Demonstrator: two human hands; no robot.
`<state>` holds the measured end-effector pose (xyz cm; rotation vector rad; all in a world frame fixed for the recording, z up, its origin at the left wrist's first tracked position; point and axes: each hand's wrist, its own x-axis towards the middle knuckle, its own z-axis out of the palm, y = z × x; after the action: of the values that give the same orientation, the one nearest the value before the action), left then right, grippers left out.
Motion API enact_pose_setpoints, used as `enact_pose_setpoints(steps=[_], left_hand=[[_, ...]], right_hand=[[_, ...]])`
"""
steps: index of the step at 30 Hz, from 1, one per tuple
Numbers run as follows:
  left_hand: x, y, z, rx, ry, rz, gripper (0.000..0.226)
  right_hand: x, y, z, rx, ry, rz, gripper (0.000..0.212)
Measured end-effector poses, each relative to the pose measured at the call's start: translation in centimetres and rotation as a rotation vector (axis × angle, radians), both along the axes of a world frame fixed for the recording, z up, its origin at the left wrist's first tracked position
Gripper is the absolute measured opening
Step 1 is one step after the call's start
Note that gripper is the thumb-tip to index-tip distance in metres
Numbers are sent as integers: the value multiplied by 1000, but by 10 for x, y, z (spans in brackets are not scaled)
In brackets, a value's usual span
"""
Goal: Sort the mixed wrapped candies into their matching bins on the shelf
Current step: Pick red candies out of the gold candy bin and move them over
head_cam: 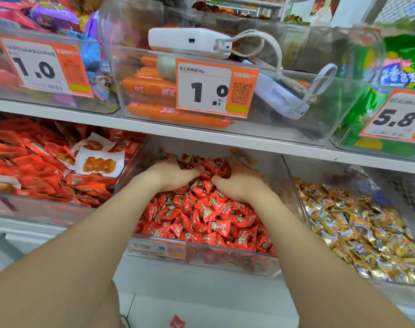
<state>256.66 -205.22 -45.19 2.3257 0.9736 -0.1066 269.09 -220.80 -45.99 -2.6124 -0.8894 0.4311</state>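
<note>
A clear middle bin on the lower shelf is heaped with red wrapped candies. Both my hands are deep in the back of that heap. My left hand lies palm down with its fingers dug into the candies. My right hand is beside it, fingers curled into the pile; whether either hand actually holds candies is hidden. At the rear of the heap lie some darker, gold-brown wrapped pieces. The bin to the right holds gold wrapped candies.
A left bin holds red snack packets. On the upper shelf stand clear bins with orange sausages, a white power bank with cable, and green bags. One red candy lies on the floor below.
</note>
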Motion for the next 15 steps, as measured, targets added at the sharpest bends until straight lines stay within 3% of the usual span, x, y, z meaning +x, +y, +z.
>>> enact_pose_setpoints(steps=[3,9,15], left_hand=[[-2,-6,1,-15,43,-69,109],[-11,-15,-8,-166,167,25,134],[-28,-28,-8,-178,217,21,125]], right_hand=[[4,9,-7,-11,12,10,84],[-3,1,-14,-117,5,2,104],[-19,-16,-18,-125,-5,31,111]])
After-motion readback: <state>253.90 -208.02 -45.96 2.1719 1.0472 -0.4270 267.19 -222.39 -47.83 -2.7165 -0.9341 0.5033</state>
